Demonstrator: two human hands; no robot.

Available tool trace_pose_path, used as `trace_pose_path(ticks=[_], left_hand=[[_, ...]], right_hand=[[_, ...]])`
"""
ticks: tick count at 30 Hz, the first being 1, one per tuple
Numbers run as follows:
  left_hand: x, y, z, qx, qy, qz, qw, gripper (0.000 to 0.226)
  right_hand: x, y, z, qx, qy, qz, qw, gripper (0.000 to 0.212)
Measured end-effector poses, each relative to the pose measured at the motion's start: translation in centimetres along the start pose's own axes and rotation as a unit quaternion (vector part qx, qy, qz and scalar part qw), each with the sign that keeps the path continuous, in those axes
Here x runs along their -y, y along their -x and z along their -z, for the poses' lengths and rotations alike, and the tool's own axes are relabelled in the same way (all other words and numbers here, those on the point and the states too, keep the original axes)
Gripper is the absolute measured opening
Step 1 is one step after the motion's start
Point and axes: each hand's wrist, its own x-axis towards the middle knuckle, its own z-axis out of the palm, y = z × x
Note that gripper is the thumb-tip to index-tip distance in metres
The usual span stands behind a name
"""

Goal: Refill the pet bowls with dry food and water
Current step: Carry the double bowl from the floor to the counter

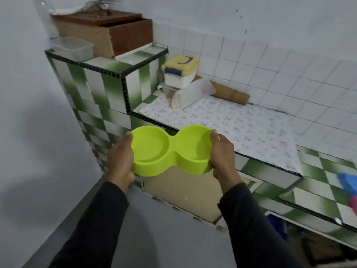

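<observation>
Tiled counter (241, 120) ahead, paper-lined. My left hand (120, 157) and right hand (223, 155) each grip one end of the empty green double bowl (170, 149), held in air before the ledge. Risk: tilting or clipping the edge when setting down.

Two forearms in view, both in long dark sleeves, near black, plain cloth with no visible print or markings. Left sleeve (96, 225) and right sleeve (257, 229) end at the wrist with soft cuffs. Both hands bare: no gloves, rings, watch.
</observation>
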Motion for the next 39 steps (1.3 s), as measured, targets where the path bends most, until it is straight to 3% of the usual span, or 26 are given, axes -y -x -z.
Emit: trace_pose_path(ticks=[12, 25, 31, 39], left_hand=[[7.9, 10.5, -14.9, 0.169, -0.041, 0.017, 0.985, 0.023], [16.0, 21.0, -33.1, 0.346, -0.117, 0.048, 0.930, 0.025], [19.5, 26.9, -41.8, 0.401, -0.153, 0.071, 0.900, 0.048], [24.4, 33.5, -52.9, 0.497, -0.178, 0.094, 0.844, 0.024]], right_hand=[[-3.6, -1.6, 20.7, -0.152, 0.007, -0.019, 0.988, 0.046], [-6.4, -3.1, 39.8, -0.331, 0.007, -0.059, 0.942, 0.049], [-7.4, -4.6, 47.9, -0.415, -0.013, -0.090, 0.905, 0.045], [-9.3, -7.6, 57.4, -0.508, -0.052, -0.114, 0.852, 0.056]])
